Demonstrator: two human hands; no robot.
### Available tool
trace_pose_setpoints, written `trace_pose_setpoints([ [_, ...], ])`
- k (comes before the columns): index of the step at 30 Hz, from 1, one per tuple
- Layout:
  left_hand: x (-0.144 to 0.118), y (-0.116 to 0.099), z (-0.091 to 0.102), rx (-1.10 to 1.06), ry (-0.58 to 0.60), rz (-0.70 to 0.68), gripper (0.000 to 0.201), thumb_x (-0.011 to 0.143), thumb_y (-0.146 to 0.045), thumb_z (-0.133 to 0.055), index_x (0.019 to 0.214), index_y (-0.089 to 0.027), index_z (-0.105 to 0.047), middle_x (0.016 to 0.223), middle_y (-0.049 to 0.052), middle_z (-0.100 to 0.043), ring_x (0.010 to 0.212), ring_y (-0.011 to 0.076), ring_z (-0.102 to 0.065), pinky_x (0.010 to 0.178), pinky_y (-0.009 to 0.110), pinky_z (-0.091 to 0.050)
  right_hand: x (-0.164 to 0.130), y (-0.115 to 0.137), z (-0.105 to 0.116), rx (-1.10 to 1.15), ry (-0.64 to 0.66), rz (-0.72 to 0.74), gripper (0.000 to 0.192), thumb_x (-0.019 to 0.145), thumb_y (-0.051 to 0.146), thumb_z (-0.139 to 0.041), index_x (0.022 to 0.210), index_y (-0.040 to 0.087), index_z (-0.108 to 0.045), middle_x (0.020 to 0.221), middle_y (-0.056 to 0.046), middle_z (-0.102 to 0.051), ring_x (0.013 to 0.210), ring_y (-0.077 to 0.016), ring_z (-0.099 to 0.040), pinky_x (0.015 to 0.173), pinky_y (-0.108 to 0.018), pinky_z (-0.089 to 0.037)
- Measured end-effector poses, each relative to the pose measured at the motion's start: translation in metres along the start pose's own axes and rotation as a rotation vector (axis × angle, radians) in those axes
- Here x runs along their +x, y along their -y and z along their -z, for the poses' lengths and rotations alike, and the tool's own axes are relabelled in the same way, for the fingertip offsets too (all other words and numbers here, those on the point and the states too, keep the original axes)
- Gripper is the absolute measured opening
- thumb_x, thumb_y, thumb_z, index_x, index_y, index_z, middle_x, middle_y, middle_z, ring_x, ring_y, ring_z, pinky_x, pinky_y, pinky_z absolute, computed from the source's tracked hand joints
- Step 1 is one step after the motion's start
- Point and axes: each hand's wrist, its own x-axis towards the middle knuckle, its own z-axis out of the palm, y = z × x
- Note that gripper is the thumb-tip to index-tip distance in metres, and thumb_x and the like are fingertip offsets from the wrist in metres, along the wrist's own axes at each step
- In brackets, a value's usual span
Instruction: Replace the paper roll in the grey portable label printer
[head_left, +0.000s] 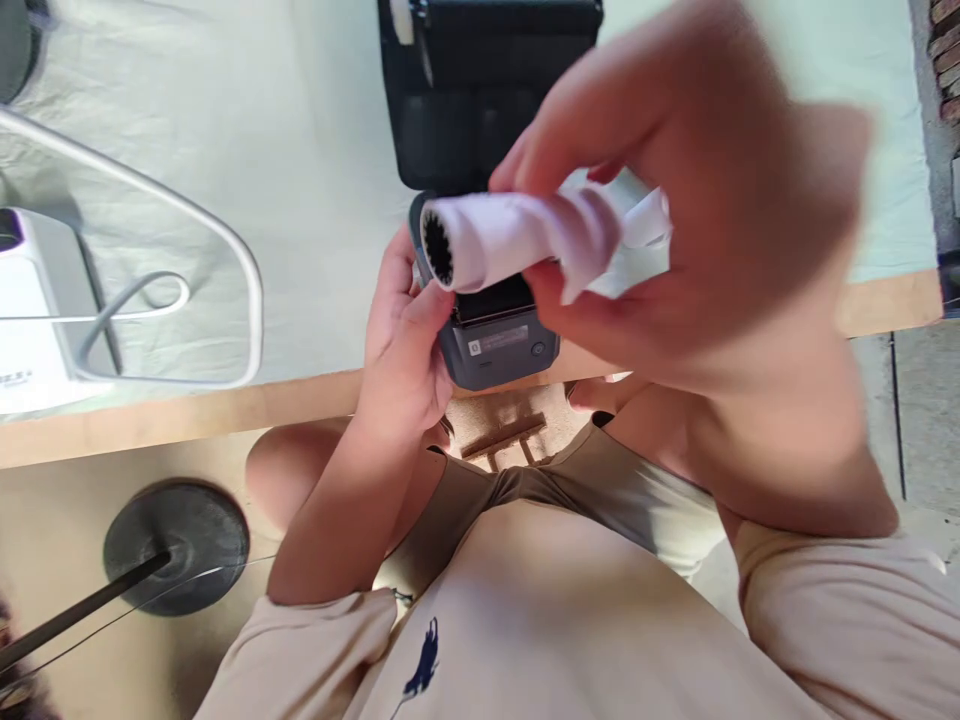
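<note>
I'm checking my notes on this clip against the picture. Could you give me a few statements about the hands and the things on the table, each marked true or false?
1. The right hand holds a white paper roll. True.
2. The left hand rests flat on the table, away from everything. False: it grips the side of the small grey printer.
3. The grey printer sits at the table's near edge. True.
4. The paper roll lies inside the printer. False: it is held above it.
5. The tablecloth is bright red. False: it is pale green.
</note>
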Motion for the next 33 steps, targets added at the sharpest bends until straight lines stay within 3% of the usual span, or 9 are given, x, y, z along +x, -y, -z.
trace_pose_setpoints([
  [1, 0.0, 0.001, 0.0, 0.01, 0.002, -0.005, 0.029, 0.093, -0.034, -0.064, 0.12, -0.025, -0.061, 0.113, 0.004, -0.07, 0.119, 0.0227, -0.064, 0.097, 0.034, -0.054, -0.004, -0.003, -0.002, -0.076, 0.17, 0.174, 0.016, 0.082, 0.011, -0.065, 0.083, 0.027, -0.068, 0.073, 0.005, -0.066, 0.079, -0.0083, -0.064, 0.073, -0.022, -0.059],
  [3, 0.001, 0.003, 0.002, 0.022, 0.027, -0.01, 0.029, 0.093, -0.033, -0.064, 0.121, -0.025, -0.061, 0.11, 0.003, -0.069, 0.111, 0.0217, -0.065, 0.088, 0.031, -0.055, -0.008, -0.01, -0.003, -0.277, 0.477, 0.564, 0.025, 0.085, 0.012, -0.058, 0.103, 0.029, -0.065, 0.093, 0.006, -0.071, 0.082, -0.011, -0.064, 0.087, -0.033, -0.052],
  [5, 0.0, 0.003, 0.005, 0.033, 0.054, -0.002, 0.031, 0.091, -0.036, -0.066, 0.12, -0.026, -0.062, 0.108, 0.003, -0.068, 0.108, 0.0226, -0.066, 0.082, 0.032, -0.055, -0.009, -0.016, -0.003, -0.419, 0.57, 0.784, 0.026, 0.091, 0.018, -0.049, 0.112, 0.032, -0.055, 0.104, 0.004, -0.07, 0.083, -0.0126, -0.062, 0.086, -0.035, -0.043],
  [10, -0.002, 0.003, 0.006, 0.023, 0.037, 0.053, 0.028, 0.091, -0.033, -0.069, 0.118, -0.028, -0.063, 0.104, 0.001, -0.069, 0.102, 0.0202, -0.068, 0.074, 0.027, -0.053, -0.005, -0.017, 0.001, -0.48, 0.583, 0.771, 0.017, 0.094, 0.025, -0.041, 0.106, 0.033, -0.05, 0.103, 0.004, -0.069, 0.088, -0.0157, -0.061, 0.082, -0.036, -0.034],
  [17, -0.002, 0.001, 0.002, 0.045, 0.022, 0.034, 0.02, 0.092, -0.031, -0.066, 0.111, -0.024, -0.064, 0.098, 0.001, -0.067, 0.091, 0.015, -0.066, 0.07, 0.023, -0.052, -0.003, -0.022, -0.003, -0.402, 0.616, 0.84, 0.021, 0.087, 0.02, -0.05, 0.104, 0.033, -0.053, 0.111, 0.008, -0.069, 0.097, -0.0148, -0.064, 0.088, -0.037, -0.036],
  [24, -0.002, 0.002, -0.001, 0.051, 0.004, 0.02, 0.02, 0.092, -0.035, -0.066, 0.109, -0.025, -0.063, 0.092, 0.001, -0.063, 0.093, 0.0156, -0.068, 0.07, 0.023, -0.052, -0.003, -0.019, 0.0, -0.461, 0.614, 0.771, 0.024, 0.086, 0.02, -0.051, 0.104, 0.035, -0.054, 0.093, 0.007, -0.071, 0.085, -0.0134, -0.064, 0.081, -0.036, -0.034],
  [28, -0.002, 0.0, -0.002, 0.034, 0.022, 0.04, 0.017, 0.094, -0.029, -0.064, 0.109, -0.023, -0.064, 0.094, 0.0, -0.064, 0.087, 0.0118, -0.067, 0.068, 0.02, -0.051, -0.002, -0.023, -0.001, -0.411, 0.616, 0.852, 0.031, 0.088, 0.022, -0.051, 0.115, 0.036, -0.055, 0.11, 0.007, -0.071, 0.097, -0.015, -0.065, 0.082, -0.035, -0.032],
  [30, -0.002, -0.001, -0.002, 0.036, 0.025, 0.037, 0.015, 0.093, -0.03, -0.063, 0.107, -0.024, -0.064, 0.094, 0.0, -0.064, 0.089, 0.0127, -0.067, 0.072, 0.021, -0.053, -0.003, -0.026, -0.003, -0.375, 0.641, 0.893, 0.032, 0.09, 0.023, -0.05, 0.119, 0.034, -0.055, 0.114, 0.007, -0.07, 0.096, -0.0142, -0.065, 0.085, -0.034, -0.034],
  [33, -0.002, 0.0, -0.002, 0.073, 0.019, 0.025, 0.021, 0.09, -0.034, -0.063, 0.11, -0.026, -0.064, 0.1, 0.002, -0.066, 0.103, 0.019, -0.069, 0.085, 0.029, -0.056, -0.005, -0.023, -0.001, -0.346, 0.618, 0.896, 0.028, 0.092, 0.02, -0.046, 0.114, 0.033, -0.057, 0.098, 0.007, -0.07, 0.083, -0.0111, -0.062, 0.086, -0.033, -0.036],
])
